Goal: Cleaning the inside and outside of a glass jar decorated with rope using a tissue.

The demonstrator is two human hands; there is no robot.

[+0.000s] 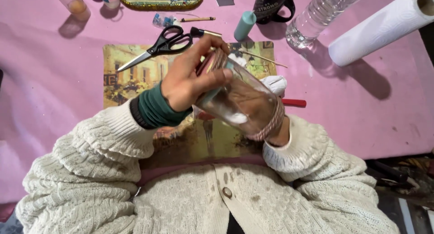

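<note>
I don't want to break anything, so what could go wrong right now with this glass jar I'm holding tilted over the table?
The glass jar is held tilted in mid-air between the left hand and the right hand; a slip could drop it onto the table. The twine wound around it might loosen. The open scissors lie close by, a possible snag for a sleeve.

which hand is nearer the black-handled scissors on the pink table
Left. The left hand grips the twine-wrapped mouth end of the clear glass jar, just below the black-handled scissors. The right hand is mostly hidden behind the jar's base, farther away.
</note>
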